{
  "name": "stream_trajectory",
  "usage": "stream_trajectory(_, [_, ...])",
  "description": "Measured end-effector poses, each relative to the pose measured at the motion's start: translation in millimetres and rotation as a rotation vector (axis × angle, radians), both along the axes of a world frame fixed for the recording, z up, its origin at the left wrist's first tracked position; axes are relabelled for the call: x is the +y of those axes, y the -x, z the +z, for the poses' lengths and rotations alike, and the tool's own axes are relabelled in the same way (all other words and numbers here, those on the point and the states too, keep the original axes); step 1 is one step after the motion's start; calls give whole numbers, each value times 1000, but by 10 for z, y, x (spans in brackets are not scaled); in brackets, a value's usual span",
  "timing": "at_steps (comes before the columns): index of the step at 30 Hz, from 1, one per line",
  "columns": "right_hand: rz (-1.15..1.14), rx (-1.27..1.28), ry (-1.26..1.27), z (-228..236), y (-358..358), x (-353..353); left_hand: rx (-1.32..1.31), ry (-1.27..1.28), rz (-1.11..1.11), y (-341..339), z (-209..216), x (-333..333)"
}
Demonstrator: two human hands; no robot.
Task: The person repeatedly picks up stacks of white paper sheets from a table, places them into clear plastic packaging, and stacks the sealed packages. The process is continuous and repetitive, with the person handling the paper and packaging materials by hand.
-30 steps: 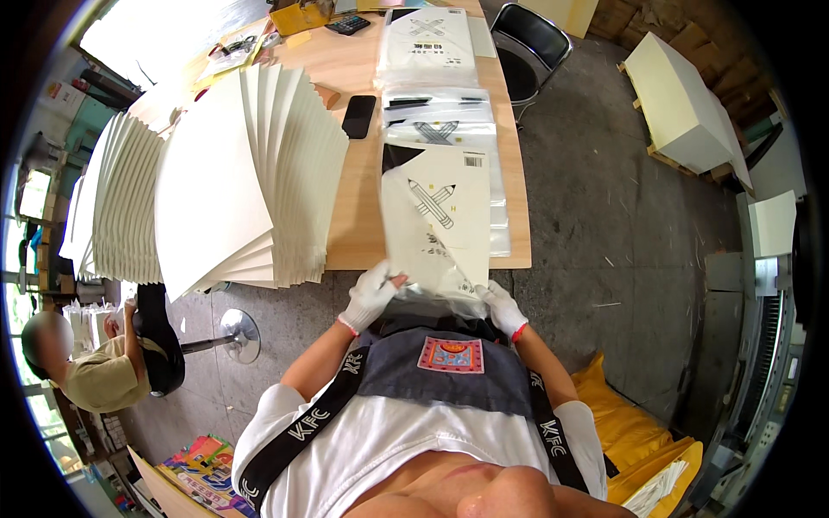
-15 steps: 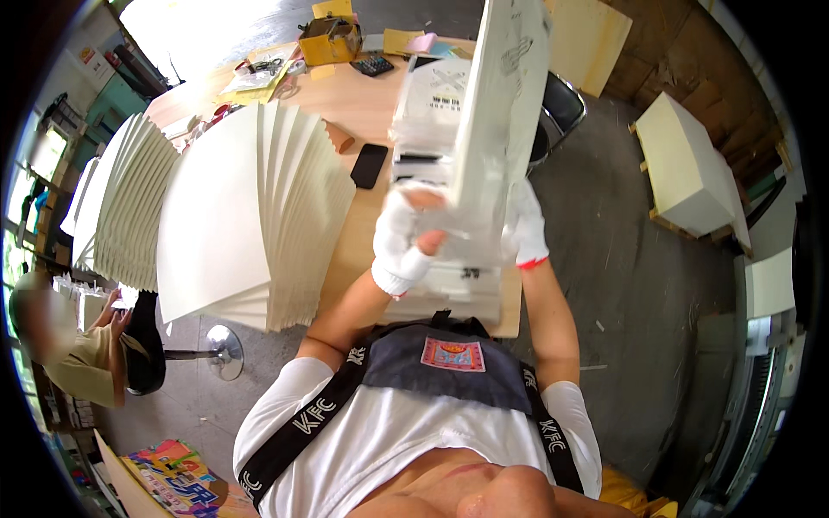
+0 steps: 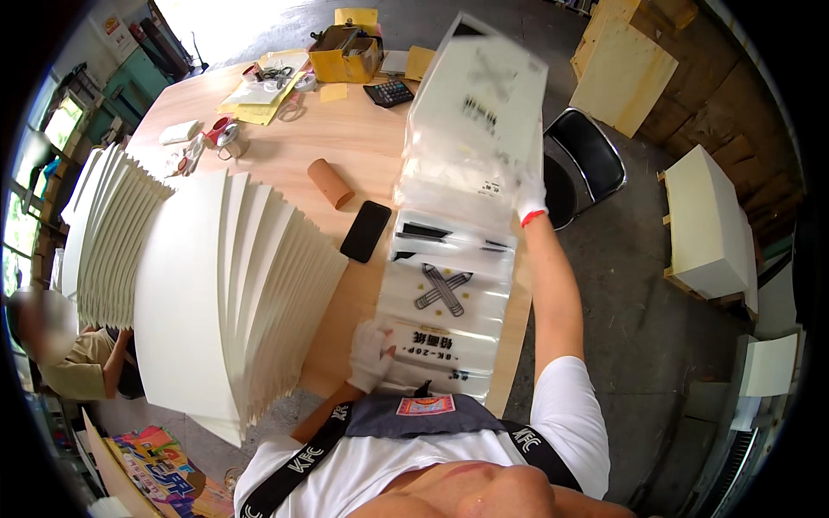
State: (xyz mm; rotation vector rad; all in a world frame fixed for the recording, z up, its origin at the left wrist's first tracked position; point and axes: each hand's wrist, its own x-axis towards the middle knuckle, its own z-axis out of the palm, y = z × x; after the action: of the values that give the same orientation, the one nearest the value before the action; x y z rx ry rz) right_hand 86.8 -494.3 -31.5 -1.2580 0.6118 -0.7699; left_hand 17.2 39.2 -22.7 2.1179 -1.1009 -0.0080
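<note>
A filled clear bag of white paper (image 3: 496, 82) lies at the far end of the row, blurred and slightly raised. My right hand (image 3: 529, 197), in a white glove with a red cuff, grips its near right edge; the fingers are partly hidden and smeared. Toward me, overlapping clear plastic bags (image 3: 484, 302) printed with crossed pencils lie along the table. At the near left edge of these bags rests my left hand (image 3: 371, 356), gloved with bare fingertips showing, the fingers apart and touching the plastic. Left of it stands a fanned stack of white paper (image 3: 194, 293).
A black phone (image 3: 366, 231) and a brown cardboard tube (image 3: 330, 183) lie on the wooden table (image 3: 276, 160). Farther back are a calculator (image 3: 389, 93) and a yellow box (image 3: 345, 59). A black chair (image 3: 587, 155) stands at the right. Another person (image 3: 78, 363) sits at the left.
The white paper held upright between both hands now lies flat in its bag at the far end. My right hand moved away from me; my left came back to the near bags.
</note>
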Motion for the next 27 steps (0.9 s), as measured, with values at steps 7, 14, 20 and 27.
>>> stream_trajectory(7, [-212,233,-93,-539,-197,306,-7,4,27,-1,-97,77])
stream_trajectory(14, [46,380,-283,72,276,549,2,-9,44,25,-60,103])
stream_trajectory(20, [292,268,-212,636,1568,1339,8,54,-22,-33,-87,109])
stream_trajectory(27, [363,393,-335,586,3272,2966,-267,5,-309,356,21,86])
